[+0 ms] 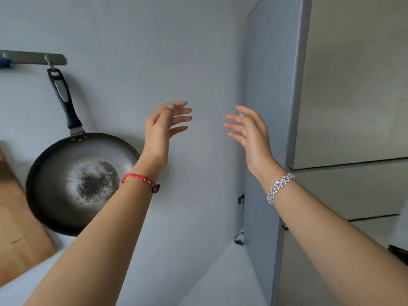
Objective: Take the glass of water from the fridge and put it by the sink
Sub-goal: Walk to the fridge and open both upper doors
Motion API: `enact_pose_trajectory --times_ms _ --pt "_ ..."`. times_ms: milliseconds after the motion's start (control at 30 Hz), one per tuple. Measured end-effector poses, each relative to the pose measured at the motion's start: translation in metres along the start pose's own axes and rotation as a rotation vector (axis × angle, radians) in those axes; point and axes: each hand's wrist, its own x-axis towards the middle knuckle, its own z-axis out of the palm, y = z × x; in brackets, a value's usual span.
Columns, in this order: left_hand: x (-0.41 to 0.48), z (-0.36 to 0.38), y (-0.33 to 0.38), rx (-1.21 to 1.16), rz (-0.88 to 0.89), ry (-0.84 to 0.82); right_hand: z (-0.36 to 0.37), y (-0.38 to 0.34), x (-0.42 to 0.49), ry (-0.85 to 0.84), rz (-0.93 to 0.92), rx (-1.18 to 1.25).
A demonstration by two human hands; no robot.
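Note:
The fridge stands at the right, tall and grey-beige, with its doors closed and its blue-grey side panel facing me. My left hand is raised in front of the white wall, fingers spread, holding nothing; a red bead bracelet is on that wrist. My right hand is raised close to the fridge's side edge, fingers apart and empty, with a silver flower bracelet on the wrist. No glass of water and no sink are in view.
A dark frying pan hangs by its black handle from a hook on a grey wall rail. A wooden cutting board leans at the lower left. A white counter runs along the bottom.

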Motion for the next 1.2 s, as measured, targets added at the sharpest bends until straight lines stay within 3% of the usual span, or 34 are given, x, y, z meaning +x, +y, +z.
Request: enact_pose_trajectory --times_ms 333,733,1200 --pt "0.042 0.016 -0.059 -0.179 -0.091 -0.209 -0.009 0.020 0.011 0.241 -0.059 -0.141" --pt "0.108 0.110 -0.126 -0.345 -0.093 -0.399 -0.075 0.038 0.079 0.459 -0.109 -0.382" --pt "0.168 0.223 -0.184 -0.462 -0.136 -0.571 -0.142 0.050 0.145 0.600 -0.099 -0.603"
